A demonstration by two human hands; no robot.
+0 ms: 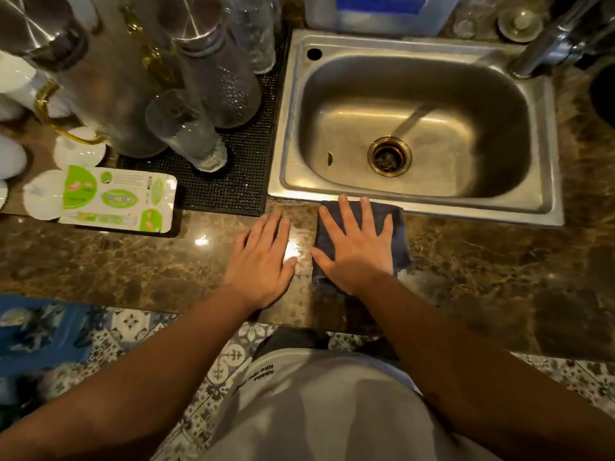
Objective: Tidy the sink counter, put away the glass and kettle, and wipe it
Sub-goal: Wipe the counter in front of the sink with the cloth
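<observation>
My right hand [357, 246] lies flat, fingers spread, on a folded dark blue cloth [399, 241] that sits on the brown marble counter [133, 261] just in front of the steel sink [419, 204]. My left hand [263, 257] rests flat on the bare counter right beside the cloth, fingers straight. An upturned clear glass [189, 131] stands on the black drying mat [233, 188] left of the sink, among taller glass bottles [219, 71]. A large glass jug with a gold handle [109, 94] stands behind them. No kettle is plain to see.
A green and white wipes pack [116, 199] lies on the counter at the left, with white saucers [80, 151] by it. The tap [552, 38] rises at the sink's back right. A blue-labelled container [379, 11] stands behind the sink. The counter's front edge runs below my wrists.
</observation>
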